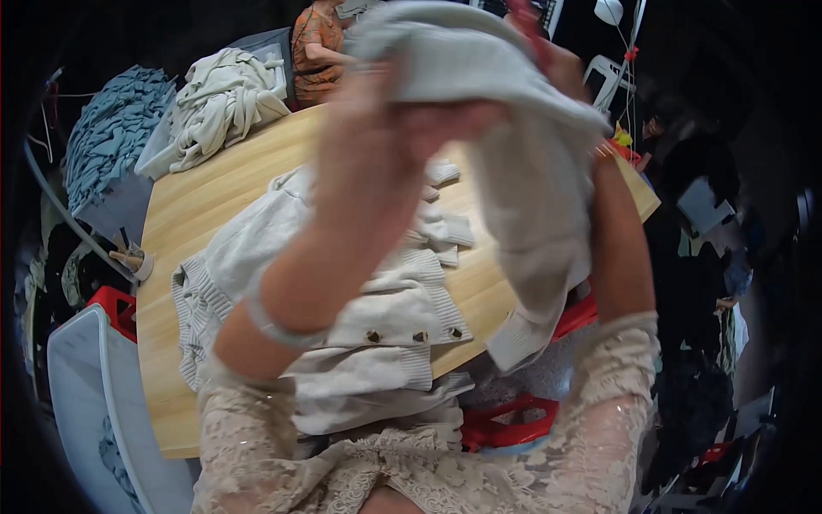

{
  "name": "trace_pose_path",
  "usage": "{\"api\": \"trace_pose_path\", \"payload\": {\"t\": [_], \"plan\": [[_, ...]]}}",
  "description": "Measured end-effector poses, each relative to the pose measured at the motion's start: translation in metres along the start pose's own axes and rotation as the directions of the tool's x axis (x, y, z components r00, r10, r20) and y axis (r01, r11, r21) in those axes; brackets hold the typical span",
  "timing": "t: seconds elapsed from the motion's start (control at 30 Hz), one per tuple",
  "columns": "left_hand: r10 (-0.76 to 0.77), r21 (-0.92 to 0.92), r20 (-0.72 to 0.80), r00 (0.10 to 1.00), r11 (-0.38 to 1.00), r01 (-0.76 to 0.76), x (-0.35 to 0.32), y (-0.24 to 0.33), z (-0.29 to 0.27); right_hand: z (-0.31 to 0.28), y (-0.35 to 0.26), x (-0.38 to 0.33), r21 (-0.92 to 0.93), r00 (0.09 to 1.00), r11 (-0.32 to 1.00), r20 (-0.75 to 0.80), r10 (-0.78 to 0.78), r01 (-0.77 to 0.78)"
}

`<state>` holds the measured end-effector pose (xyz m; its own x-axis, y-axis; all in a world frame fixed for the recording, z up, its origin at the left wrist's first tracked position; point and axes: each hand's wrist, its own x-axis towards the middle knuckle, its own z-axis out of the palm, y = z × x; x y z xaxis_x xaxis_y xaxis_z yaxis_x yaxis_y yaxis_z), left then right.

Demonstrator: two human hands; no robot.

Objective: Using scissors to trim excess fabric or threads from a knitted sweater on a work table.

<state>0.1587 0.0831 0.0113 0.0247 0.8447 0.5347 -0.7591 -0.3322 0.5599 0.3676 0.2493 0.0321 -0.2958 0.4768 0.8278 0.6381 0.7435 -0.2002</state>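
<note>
A cream knit garment [539,197] is raised in front of me over the table, a sleeve with a ribbed cuff hanging from it. My left hand [377,146], blurred by motion, is closed on the garment's left part. Behind the cloth at the upper right is my right hand [563,73], mostly hidden. A narrow red object [528,30], too blurred to name, shows beside its fingers. Below my arms, more cream knitwear [257,231] lies on the table, with ribbed edges and dark buttons [420,337] on one piece.
The light wooden table [167,283] has curved edges. Blue-grey garments [120,137] and cream garments [224,98] are heaped in bins at the far left. A white tub [81,377] stands at the near left, a red stool [514,424] below the front edge. Another person [317,51] works beyond the table.
</note>
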Motion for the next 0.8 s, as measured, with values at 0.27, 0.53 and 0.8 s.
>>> {"api": "trace_pose_path", "payload": {"t": [0.27, 0.53, 0.8], "plan": [[0.108, 0.486, -0.477, 0.872, 0.859, 0.16, -0.2, 0.129, -0.177, 0.123, -0.13, -0.055, 0.19, 0.911, 0.979, 0.385, -0.145, 0.076], [0.049, 0.928, -0.015, 0.999, -0.371, 0.032, -0.227, 0.113, -0.2, 0.08, -0.112, -0.22, 0.161, 0.721, 0.89, 0.655, 0.228, -0.427], [-0.159, 0.877, 0.058, 0.986, -0.463, -0.126, -0.189, 0.085, -0.244, 0.06, -0.137, -0.251, -0.147, 0.799, 0.915, 0.449, 0.4, -0.375]]}}
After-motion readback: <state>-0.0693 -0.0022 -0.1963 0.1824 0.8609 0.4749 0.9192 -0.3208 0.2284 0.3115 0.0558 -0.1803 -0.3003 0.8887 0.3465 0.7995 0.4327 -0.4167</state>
